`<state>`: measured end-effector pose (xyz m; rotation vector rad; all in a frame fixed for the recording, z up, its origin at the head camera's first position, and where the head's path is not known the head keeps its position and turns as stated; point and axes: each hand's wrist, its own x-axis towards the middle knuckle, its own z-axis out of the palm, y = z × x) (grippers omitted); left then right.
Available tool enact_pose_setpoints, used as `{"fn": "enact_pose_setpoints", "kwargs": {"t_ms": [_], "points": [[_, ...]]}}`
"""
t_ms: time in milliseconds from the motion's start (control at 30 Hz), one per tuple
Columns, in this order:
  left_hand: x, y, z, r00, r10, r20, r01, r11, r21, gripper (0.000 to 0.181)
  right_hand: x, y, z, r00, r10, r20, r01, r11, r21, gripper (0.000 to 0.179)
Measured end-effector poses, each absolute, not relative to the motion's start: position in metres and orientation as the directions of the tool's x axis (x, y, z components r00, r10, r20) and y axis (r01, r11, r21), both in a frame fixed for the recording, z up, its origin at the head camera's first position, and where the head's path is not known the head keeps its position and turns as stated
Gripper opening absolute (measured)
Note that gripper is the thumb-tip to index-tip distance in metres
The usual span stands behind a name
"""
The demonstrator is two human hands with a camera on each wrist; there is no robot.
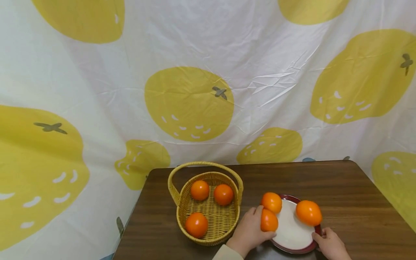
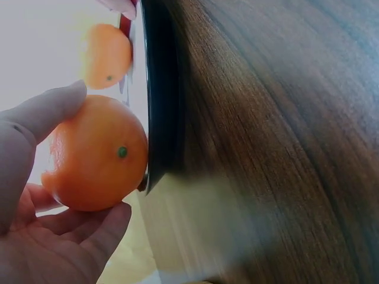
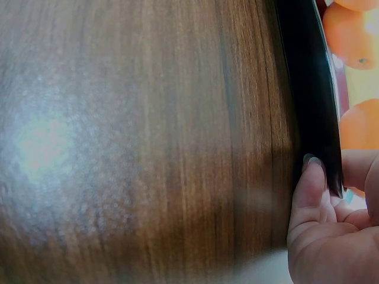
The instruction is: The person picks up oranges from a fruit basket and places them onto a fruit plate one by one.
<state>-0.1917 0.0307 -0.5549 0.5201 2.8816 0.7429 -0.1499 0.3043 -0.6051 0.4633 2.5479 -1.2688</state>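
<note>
My left hand (image 1: 248,231) holds an orange (image 1: 269,220) between thumb and fingers at the left side of a white plate with a dark red rim (image 1: 294,234). In the left wrist view, the held orange (image 2: 100,152) shows its green stem end beside the plate's dark outer side. Just behind it in the head view is another orange (image 1: 271,203), and a third orange (image 1: 308,213) lies at the plate's right side. My right hand (image 1: 329,243) grips the plate's right edge; the right wrist view shows a thumb and fingers (image 3: 309,186) pinching it.
Left of the plate stands a yellow wicker basket (image 1: 211,216) with an arched handle and three oranges inside. Both rest on a dark wooden table (image 1: 357,202). Behind it hangs a white cloth (image 1: 260,47) printed with large yellow fruits.
</note>
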Motion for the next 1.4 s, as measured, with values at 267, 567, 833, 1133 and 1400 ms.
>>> {"fn": "enact_pose_setpoints", "kwargs": {"t_ms": [267,567,833,1133,1400], "points": [[-0.196,0.033,-0.560,-0.937,0.346,-0.041,0.281,0.821,0.498,0.088,-0.151,0.304,-0.610,-0.928,0.164,-0.335,0.367,0.563,-0.740,0.044],[-0.198,0.034,-0.561,-0.946,0.317,-0.066,0.234,0.811,0.537,0.090,-0.151,0.303,-0.607,-0.927,0.150,-0.343,0.365,0.570,-0.736,0.054],[-0.201,0.035,-0.564,-0.947,0.317,-0.057,0.241,0.816,0.525,0.087,-0.151,0.302,-0.611,-0.933,0.148,-0.329,0.351,0.586,-0.730,0.055],[-0.202,0.043,-0.562,-0.950,0.301,-0.077,0.222,0.832,0.509,0.086,-0.151,0.301,-0.611,-0.930,0.151,-0.334,0.356,0.584,-0.729,0.054],[-0.206,0.045,-0.562,-0.952,0.297,-0.068,0.221,0.827,0.517,0.080,-0.151,0.302,-0.610,-0.930,0.165,-0.328,0.360,0.589,-0.724,0.046]]}}
